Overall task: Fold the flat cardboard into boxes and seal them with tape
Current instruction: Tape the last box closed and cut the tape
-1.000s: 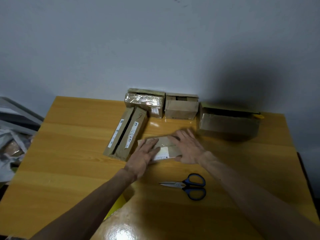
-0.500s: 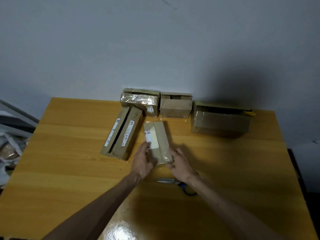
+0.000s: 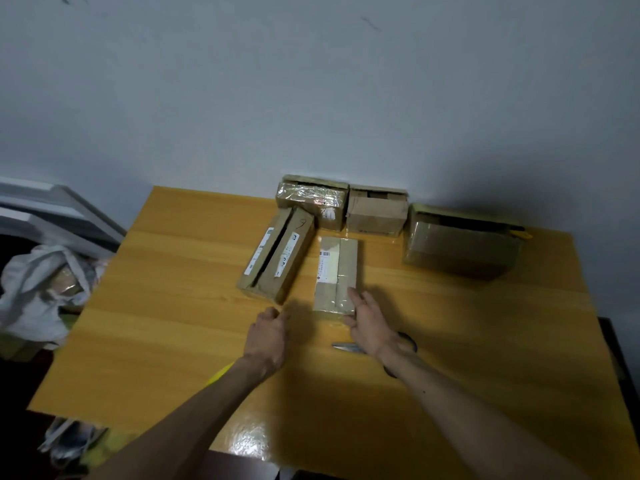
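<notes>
Now, small taped box (image 3: 337, 271): centre of the frame on the tabletop (image 3: 173, 306), lying flat, long axis running up the frame away from the person, tape strip along it, white label on its left half.
Right hand (image 3: 372, 327): fingers straight, tips resting on the box's lower right corner; it grips nothing.
Left hand (image 3: 266, 337): lower left of the box, just apart from it, fingers loosely curled, empty.
Key relation: the box lies just above both hands in the frame; the right hand is nearer and touching it.
Scissors (image 3: 410, 341): under the right wrist, partly hidden.
Likely step: the box looks sealed, so it probably joins the other boxes (image 3: 375, 213) at upper centre.
</notes>
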